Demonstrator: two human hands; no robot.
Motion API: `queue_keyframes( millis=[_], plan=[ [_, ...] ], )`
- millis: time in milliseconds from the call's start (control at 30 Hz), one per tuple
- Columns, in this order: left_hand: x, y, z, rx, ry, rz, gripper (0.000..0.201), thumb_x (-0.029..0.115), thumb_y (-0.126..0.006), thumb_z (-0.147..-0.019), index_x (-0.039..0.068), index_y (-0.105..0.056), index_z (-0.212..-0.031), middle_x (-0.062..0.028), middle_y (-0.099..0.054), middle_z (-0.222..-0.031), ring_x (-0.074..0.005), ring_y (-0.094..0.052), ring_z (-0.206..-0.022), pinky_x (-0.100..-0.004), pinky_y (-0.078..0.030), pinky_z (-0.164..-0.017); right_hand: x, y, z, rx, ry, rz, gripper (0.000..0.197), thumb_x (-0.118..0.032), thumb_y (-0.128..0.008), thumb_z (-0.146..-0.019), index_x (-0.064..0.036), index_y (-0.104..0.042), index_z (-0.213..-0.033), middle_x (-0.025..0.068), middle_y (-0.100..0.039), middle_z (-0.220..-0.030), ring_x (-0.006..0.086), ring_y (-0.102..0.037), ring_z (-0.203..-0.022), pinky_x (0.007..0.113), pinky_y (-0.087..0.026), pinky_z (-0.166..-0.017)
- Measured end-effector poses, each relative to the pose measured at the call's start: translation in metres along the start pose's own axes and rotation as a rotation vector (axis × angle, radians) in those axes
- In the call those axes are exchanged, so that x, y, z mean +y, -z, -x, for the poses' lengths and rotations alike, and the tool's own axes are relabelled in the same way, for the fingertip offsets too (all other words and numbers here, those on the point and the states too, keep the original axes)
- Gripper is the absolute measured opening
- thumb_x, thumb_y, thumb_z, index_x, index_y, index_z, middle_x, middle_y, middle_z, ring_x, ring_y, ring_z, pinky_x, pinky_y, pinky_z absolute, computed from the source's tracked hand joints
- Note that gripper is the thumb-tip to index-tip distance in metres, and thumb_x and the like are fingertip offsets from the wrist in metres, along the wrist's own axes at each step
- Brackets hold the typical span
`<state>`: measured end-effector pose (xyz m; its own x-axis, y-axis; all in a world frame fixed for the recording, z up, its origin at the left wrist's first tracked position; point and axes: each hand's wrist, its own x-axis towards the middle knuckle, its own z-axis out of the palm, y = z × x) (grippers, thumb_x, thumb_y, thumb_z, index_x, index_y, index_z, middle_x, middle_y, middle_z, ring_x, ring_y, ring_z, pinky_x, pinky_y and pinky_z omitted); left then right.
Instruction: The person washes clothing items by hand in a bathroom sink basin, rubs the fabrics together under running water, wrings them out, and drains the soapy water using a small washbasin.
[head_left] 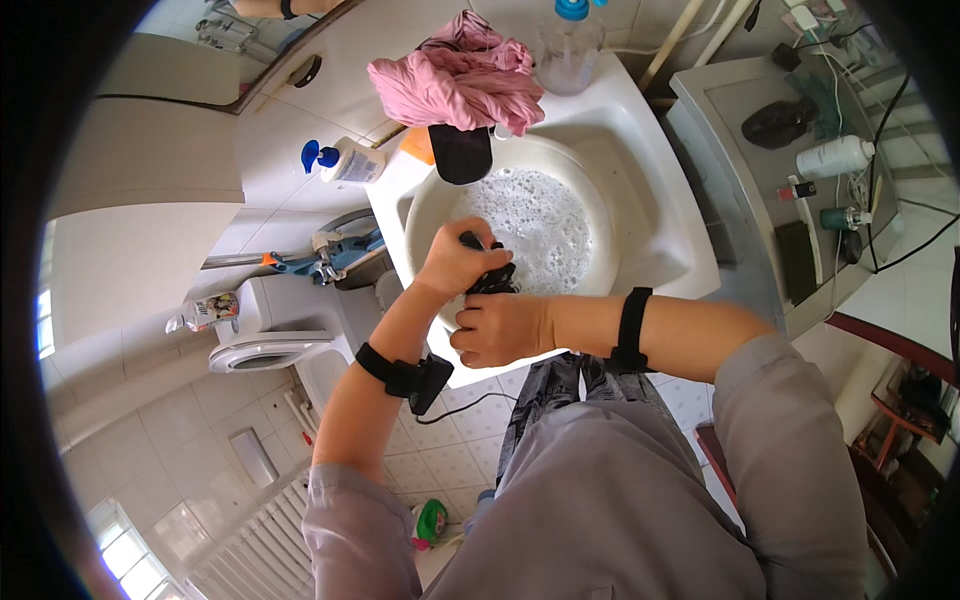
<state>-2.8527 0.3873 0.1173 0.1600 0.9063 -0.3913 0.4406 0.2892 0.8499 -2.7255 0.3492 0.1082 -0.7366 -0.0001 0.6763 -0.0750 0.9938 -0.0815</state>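
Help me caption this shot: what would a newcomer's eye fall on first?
Probably the bundled pink cloth, bright at the far edge of the white sink. Next, foamy water in the round basin inside it. Then the left hand and right hand, holding a black item over the basin's near side.

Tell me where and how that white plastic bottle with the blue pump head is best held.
Probably by the broad body of the white plastic bottle, below its narrow blue pump head: come from the person's near side, which looks open, since the pale tiled wall stands behind it.
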Motion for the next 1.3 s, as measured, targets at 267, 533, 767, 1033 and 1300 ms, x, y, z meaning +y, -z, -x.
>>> queue_keyframes(
  millis=[267,533,767,1033,1300],
  plan=[
    [-0.026,0.004,0.04,0.073,0.304,1.023,0.037,0.025,-0.064,-0.078,0.004,-0.05,-0.105,-0.0073,-0.056,-0.093,-0.0173,-0.056,-0.083,-0.03,-0.047,-0.073,0.006,0.037,-0.008,0.42,-0.9,-0.507,0.016,0.0,-0.062,-0.071,-0.0073,-0.052,-0.081,0.0059,-0.051,-0.085,0.0192,-0.053,-0.08,0.03,-0.045,-0.071],
    [-0.077,-0.028,0.103,0.397,0.362,1.389,0.034,0.018,-0.056,-0.078,0.003,-0.052,-0.109,-0.0086,-0.057,-0.103,-0.0211,-0.056,-0.094,-0.0331,-0.046,-0.081,0.026,0.046,0.071,0.471,-1.628,-0.919,0.059,-0.027,-0.064,-0.078,-0.0017,-0.038,-0.124,0.0131,-0.046,-0.113,0.0192,-0.043,-0.108,0.032,-0.037,-0.09],
    [-0.073,-0.043,0.145,0.421,0.48,1.513,0.03,0.026,-0.051,-0.076,0.005,-0.058,-0.095,-0.0076,-0.063,-0.088,-0.0215,-0.061,-0.081,-0.0364,-0.05,-0.074,0.029,0.034,0.157,0.236,-2.107,-1.028,0.055,-0.026,-0.067,-0.072,0.0034,-0.045,-0.113,0.016,-0.055,-0.104,0.0261,-0.055,-0.094,0.034,-0.047,-0.077],
    [-0.069,-0.048,0.147,0.375,0.331,1.661,0.029,0.023,-0.053,-0.073,0.008,-0.057,-0.098,-0.0059,-0.062,-0.092,-0.0218,-0.059,-0.088,-0.038,-0.047,-0.081,0.026,0.042,0.158,0.114,-2.085,-1.261,0.03,-0.008,-0.054,-0.072,0.0022,-0.053,-0.1,0.0112,-0.057,-0.089,0.0215,-0.056,-0.076,0.033,-0.047,-0.06],
    [-0.03,-0.043,0.159,0.409,0.161,1.635,0.058,0.017,-0.049,-0.071,-0.001,-0.039,-0.125,-0.014,-0.058,-0.105,-0.0249,-0.058,-0.092,-0.0369,-0.047,-0.083,0.003,0.079,0.144,0.344,-1.984,-1.363,0.029,-0.005,-0.051,-0.071,-0.0021,-0.052,-0.1,0.0072,-0.056,-0.092,0.0196,-0.056,-0.08,0.032,-0.048,-0.059]
  ],
)
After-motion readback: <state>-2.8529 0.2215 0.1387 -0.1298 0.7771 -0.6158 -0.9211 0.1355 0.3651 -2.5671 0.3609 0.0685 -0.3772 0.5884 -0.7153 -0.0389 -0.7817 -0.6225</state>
